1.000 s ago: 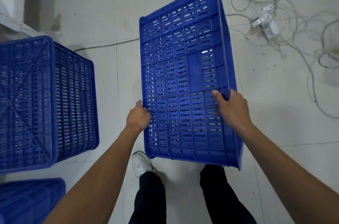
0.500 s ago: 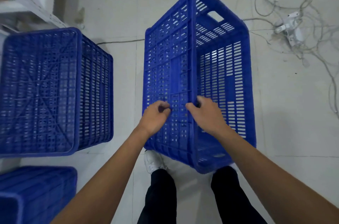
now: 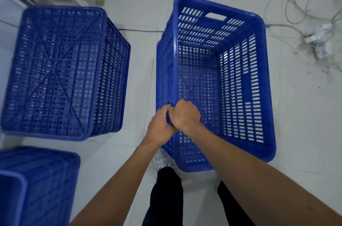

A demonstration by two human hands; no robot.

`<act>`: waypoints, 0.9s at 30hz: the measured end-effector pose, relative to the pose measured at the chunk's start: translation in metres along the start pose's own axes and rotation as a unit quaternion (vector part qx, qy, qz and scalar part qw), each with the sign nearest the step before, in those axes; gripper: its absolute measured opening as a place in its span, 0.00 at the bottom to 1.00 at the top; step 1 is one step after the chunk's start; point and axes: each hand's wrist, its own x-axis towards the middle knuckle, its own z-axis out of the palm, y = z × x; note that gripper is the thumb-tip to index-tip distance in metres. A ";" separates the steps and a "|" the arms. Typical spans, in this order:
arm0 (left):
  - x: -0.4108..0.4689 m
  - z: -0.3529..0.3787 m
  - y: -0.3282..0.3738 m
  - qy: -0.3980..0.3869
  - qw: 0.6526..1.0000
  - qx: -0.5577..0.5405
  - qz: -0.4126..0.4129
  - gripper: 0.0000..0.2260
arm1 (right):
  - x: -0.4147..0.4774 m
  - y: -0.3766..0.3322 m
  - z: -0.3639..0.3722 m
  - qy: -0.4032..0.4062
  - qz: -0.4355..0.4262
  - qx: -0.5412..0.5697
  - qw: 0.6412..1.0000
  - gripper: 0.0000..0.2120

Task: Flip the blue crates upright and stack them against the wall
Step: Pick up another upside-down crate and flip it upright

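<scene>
A partly cropped blue crate (image 3: 38, 187) sits at the lower left. Beyond it an overturned blue crate (image 3: 55, 70) rests on the pale floor (image 3: 305, 133), ribbed base up. The left hand (image 3: 161, 127) and right hand (image 3: 186, 114) touch each other at the left long rim of the open-topped blue crate (image 3: 246, 85). Both hands' fingers are curled round that rim. This crate's mouth faces up, just ahead of the person's feet. Tangled cables (image 3: 314, 37) lie far right.
</scene>
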 end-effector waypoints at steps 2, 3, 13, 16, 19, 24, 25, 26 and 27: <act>0.005 0.002 -0.008 0.020 0.999 0.033 0.000 0.22 | 0.001 -0.005 0.010 0.000 -0.002 -0.031 1.000 0.14; 0.007 0.003 -0.013 0.029 0.997 0.077 0.013 0.21 | 0.002 -0.007 0.015 0.001 -0.003 -0.048 0.999 0.14; 0.014 0.011 -0.023 0.105 0.989 0.098 -0.026 0.05 | 0.015 0.005 0.019 -0.109 -0.098 -0.094 0.985 0.22; 0.024 -0.001 -0.030 0.095 0.984 0.142 -0.053 0.15 | 0.021 0.028 0.006 -0.148 -0.112 -0.038 0.982 0.26; 0.034 -0.009 -0.035 0.098 0.978 0.161 -0.088 0.19 | 0.034 0.061 -0.013 -0.134 -0.086 -0.026 0.987 0.28; 0.043 -0.015 -0.045 0.082 0.974 0.172 -0.121 0.19 | 0.061 0.109 -0.049 -0.088 -0.053 -0.033 0.994 0.27; 0.045 -0.015 -0.047 0.081 0.973 0.175 -0.128 0.19 | 0.066 0.118 -0.056 -0.073 -0.048 -0.045 0.995 0.26; 0.046 -0.015 -0.048 0.082 0.971 0.180 -0.136 0.19 | 0.072 0.128 -0.062 -0.058 -0.040 -0.053 0.996 0.26; 0.048 -0.015 -0.050 0.085 0.968 0.186 -0.144 0.20 | 0.077 0.136 -0.068 -0.042 -0.029 -0.057 0.997 0.25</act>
